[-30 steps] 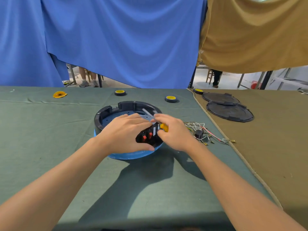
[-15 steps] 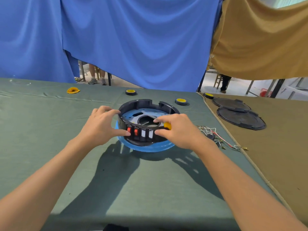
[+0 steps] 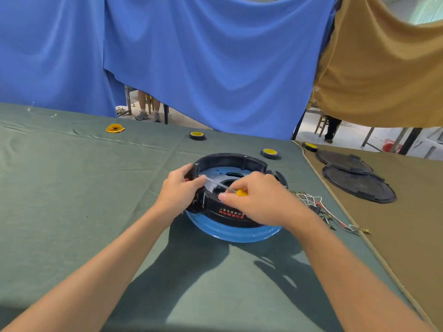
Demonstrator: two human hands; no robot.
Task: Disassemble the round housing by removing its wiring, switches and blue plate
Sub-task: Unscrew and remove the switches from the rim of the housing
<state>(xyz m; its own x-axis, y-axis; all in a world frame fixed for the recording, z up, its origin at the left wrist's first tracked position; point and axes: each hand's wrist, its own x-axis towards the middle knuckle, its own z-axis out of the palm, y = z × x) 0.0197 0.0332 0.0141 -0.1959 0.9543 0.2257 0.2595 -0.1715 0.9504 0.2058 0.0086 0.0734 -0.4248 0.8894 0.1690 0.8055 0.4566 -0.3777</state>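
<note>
At the far left of the green cloth counter [image 3: 72, 188] lies a small yellow piece [image 3: 115, 128], well apart from our work. Next comes our left hand [image 3: 179, 190]: its grip is closed round the left wall of the round housing [image 3: 230, 159], with the fingers curled over the rim. A bit of red under them is probably one of the switches [image 3: 187, 179], but most is hidden. The housing is a black ring of hard matte plastic and lies flat near the middle of the counter. It sits on the blue plate [image 3: 230, 233], which is smooth, glossy and wider than the ring. Across the open inside runs the thin metal shaft of the screwdriver [image 3: 240, 192]. Its long axis goes from the yellow handle up and leftward, and the tip ends just beside the left fingers. Our right hand [image 3: 261, 202] has its grip closed on that handle. We judge that the coming move depends on this line: the fastening lies left of the right grip, at the wall which the left hand steadies. To the right the wiring [image 3: 318, 207], thin and tangled, lies out on the cloth, and farther right are two black round covers [image 3: 357, 185].
</note>
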